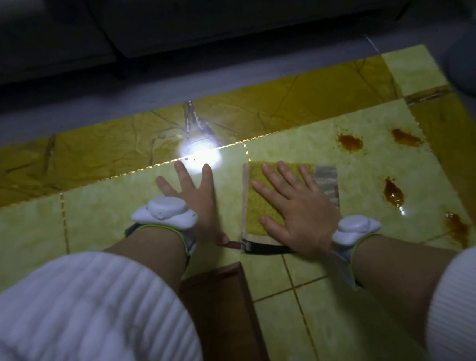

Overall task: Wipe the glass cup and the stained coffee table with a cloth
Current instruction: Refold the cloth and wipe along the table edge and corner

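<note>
Your right hand (297, 203) presses flat, fingers straight, on the folded yellow terry cloth (262, 204) while your left hand (194, 193) rests spread, holding nothing, on the glossy yellow-green tiled surface (315, 303) near orange-brown stains (392, 193).

On the coffee table (315, 303) the right hand (294, 207) lies flat on the folded cloth (258, 204), the left hand (194, 196) flat on bare tile just beside it at nine o'clock. From the cloth toward two and three o'clock the tile runs open up to four brown stains (392, 192), well apart from one another. Toward nine o'clock of the left hand the pale tile is open to the frame edge. At twelve o'clock lies the darker yellow border (253, 112), then the table edge and a dark sofa (215, 13). At six o'clock both forearms cross the near tiles.
</note>
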